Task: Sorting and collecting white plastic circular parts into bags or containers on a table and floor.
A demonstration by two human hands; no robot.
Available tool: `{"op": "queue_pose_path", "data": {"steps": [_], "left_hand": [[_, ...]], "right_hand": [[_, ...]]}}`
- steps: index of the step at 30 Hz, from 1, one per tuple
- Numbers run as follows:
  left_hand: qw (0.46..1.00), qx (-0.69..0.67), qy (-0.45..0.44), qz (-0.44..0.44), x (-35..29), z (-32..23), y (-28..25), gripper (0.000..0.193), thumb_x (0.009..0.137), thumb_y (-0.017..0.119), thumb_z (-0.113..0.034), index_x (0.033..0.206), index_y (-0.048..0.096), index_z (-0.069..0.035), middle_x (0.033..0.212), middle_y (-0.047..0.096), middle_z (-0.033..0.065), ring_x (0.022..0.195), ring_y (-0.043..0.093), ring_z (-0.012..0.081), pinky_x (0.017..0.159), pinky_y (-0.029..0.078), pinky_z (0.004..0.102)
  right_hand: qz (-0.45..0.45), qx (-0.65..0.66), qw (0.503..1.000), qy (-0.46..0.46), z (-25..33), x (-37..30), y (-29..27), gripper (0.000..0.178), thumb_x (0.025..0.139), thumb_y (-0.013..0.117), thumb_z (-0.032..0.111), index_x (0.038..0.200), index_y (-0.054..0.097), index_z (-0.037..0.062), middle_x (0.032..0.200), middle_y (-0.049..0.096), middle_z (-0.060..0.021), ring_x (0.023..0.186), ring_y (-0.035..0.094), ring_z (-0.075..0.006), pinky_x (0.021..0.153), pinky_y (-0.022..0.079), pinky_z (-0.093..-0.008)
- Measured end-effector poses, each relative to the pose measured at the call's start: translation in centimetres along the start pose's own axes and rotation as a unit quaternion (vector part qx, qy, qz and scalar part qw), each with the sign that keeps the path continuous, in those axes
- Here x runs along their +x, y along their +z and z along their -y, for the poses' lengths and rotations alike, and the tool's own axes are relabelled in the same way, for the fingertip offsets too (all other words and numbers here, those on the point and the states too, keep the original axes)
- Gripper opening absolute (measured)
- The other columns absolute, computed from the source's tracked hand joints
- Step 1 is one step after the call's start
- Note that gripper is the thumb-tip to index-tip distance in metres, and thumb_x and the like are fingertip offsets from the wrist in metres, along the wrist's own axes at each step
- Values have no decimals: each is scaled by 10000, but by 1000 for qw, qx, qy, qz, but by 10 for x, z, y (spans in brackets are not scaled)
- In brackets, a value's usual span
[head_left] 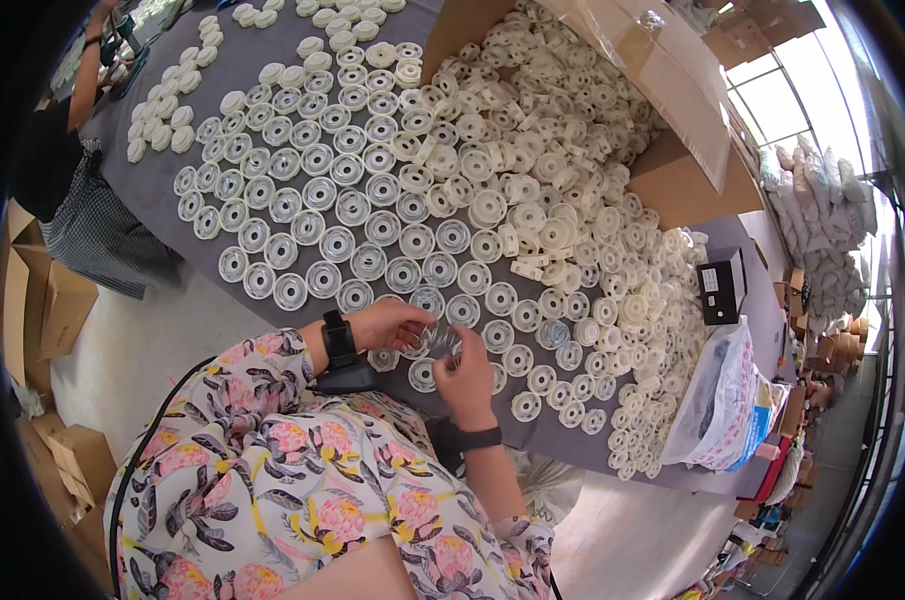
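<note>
My left hand (391,323) and my right hand (467,382) meet over the near edge of the table. Between their bent fingertips are thin, clear, shiny pieces (441,340), possibly plastic discs; their exact shape is blurred. Both hands appear to pinch them. Beneath and around the hands, white round wheel-like parts (353,208) lie flat in rows, many with a shiny clear layer and a dark centre hole. A small clear, bluish disc stack (553,334) rests among them, right of my hands.
A tipped cardboard box (688,185) spills a heap of loose white parts (543,150) across the grey tabletop (318,312). To the right are a small black box (723,287) and a plastic bag (718,400). Another person (78,180) stands at the far left.
</note>
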State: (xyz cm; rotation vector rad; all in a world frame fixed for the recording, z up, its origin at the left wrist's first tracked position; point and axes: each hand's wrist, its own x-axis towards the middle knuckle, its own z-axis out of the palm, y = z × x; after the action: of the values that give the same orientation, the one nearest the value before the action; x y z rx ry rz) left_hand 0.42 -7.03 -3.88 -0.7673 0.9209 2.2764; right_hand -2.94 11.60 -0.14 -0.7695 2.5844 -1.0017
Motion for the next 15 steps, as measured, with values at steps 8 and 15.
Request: {"op": "queue_pose_path", "data": {"steps": [8,15], "left_hand": [[977,-9,-162,136,47,-7,-10,309,835,571,-398,770,572,-95,665,558,3,557,553,117,469,413,215],[962,162,218,23,24,-10,40,249,859,581,-286,839,576,-39,631,545,16,568,571,140,517,474,256]], "right_hand": [[-75,-2,996,-45,-14,-1,1,518,653,571,30,1160,465,27,1082,531,-153,766,586,-280,606,486,-353],[-69,228,955,176,-33,6,1,484,681,562,12,1158,489,26,1007,564,-93,590,541,-123,567,450,-246]]}}
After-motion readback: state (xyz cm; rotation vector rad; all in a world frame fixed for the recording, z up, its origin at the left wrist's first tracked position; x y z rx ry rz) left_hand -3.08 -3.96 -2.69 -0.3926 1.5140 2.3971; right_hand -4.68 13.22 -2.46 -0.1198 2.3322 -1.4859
